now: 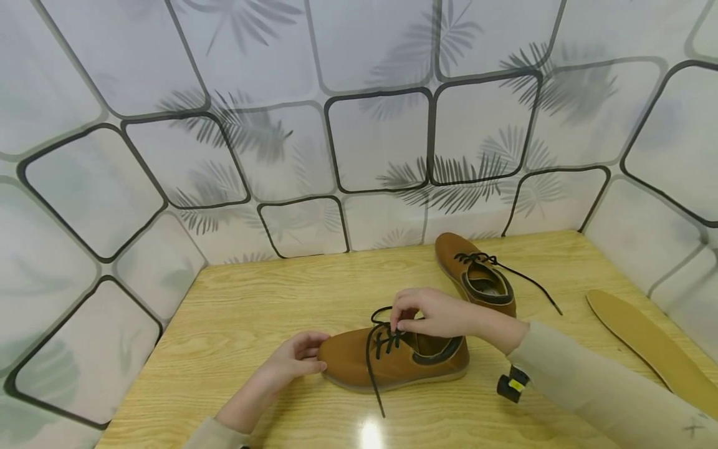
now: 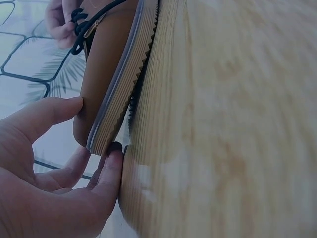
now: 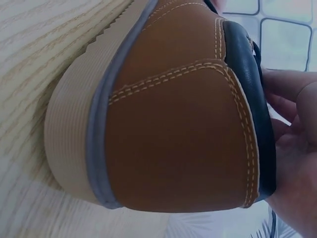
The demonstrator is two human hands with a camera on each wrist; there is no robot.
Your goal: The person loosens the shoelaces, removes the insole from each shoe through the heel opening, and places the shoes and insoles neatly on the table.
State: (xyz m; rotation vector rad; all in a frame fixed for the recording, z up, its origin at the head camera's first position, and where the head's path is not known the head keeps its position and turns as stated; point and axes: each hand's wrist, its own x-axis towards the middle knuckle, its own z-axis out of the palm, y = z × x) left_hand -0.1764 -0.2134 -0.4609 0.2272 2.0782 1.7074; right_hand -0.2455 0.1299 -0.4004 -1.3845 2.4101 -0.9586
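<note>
A brown leather shoe (image 1: pixel 353 355) with black laces lies on the wooden table, its toe pointing left. My left hand (image 1: pixel 291 358) holds the toe; in the left wrist view its thumb presses the upper and a finger touches the sole edge (image 2: pixel 116 114). At the top of the lacing, my right hand (image 1: pixel 432 312) pinches the black shoelace (image 1: pixel 370 362), though the exact spot is hidden by the fingers. One lace end hangs over the near side of the shoe. The right wrist view shows the shoe's heel (image 3: pixel 178 148) with the right hand beyond the dark collar (image 3: pixel 252 114).
A second brown shoe (image 1: pixel 451 252) stands behind, with one loose lace trailing right. A tan insole (image 1: pixel 639 330) lies on the table (image 1: pixel 252 299) at the right. A patterned cloth (image 1: pixel 381 143) surrounds the table's back and sides.
</note>
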